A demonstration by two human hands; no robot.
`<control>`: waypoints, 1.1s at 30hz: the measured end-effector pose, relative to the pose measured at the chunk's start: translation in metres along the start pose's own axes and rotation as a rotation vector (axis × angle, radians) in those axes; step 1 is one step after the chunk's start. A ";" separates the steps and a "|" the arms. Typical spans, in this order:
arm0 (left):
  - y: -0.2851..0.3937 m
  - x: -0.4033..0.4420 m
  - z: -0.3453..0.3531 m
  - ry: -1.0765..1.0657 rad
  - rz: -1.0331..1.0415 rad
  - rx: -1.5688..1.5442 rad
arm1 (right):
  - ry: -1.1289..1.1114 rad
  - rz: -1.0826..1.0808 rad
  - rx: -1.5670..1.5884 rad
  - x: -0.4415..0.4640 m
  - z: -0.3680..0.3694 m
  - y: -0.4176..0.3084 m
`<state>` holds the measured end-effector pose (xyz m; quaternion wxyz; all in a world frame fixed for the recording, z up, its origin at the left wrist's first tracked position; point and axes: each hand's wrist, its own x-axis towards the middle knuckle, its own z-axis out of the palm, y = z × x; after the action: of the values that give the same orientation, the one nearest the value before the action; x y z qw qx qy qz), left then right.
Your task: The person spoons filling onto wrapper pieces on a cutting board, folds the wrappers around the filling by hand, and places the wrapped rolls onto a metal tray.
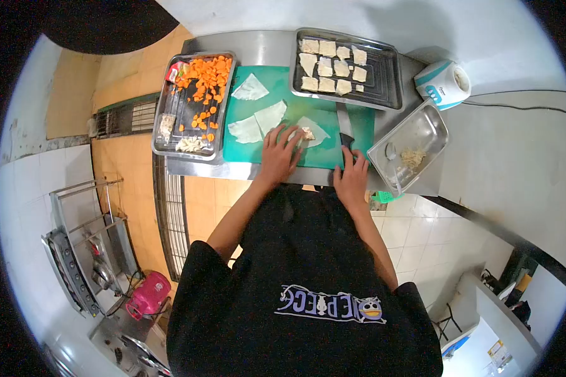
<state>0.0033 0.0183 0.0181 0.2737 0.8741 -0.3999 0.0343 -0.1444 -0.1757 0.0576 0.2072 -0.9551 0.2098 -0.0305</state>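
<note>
My left hand (pixel 279 154) lies with fingers spread at the near side of the green cutting board (pixel 317 157). Its fingertips are beside a pale wrapper sheet (pixel 316 133) that bears a small heap of filling (pixel 308 133). Two more wrapper sheets (pixel 259 122) lie just beyond that hand, and a single folded-looking sheet (pixel 250 88) is farther back. My right hand (pixel 352 173) rests at the board's front edge, fingers extended. Its fingertips are by the black handle of a knife (pixel 344 125), whose blade points away from me; whether they touch is unclear.
At left, a metal tray (pixel 158 141) holds chopped orange carrots (pixel 210 72) and pale pieces. Behind the board, a dark tray (pixel 383 78) carries several pale squares. A steel pan (pixel 439 129) with shredded food and a white-and-teal appliance (pixel 443 85) are at right.
</note>
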 end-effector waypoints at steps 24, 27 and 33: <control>-0.004 0.023 0.016 0.132 -0.003 0.037 | -0.302 0.075 0.527 -0.050 -0.007 0.005; -0.004 0.025 0.015 0.163 0.009 0.017 | -0.303 0.051 0.573 -0.049 0.003 0.003; 0.001 0.028 0.017 0.147 -0.042 0.022 | -0.345 0.085 0.764 -0.058 0.016 -0.019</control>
<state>0.0187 -0.0097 0.0116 0.2934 0.8804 -0.3598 0.0971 -0.1873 -0.1304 0.0526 0.5797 -0.7910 0.1850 0.0626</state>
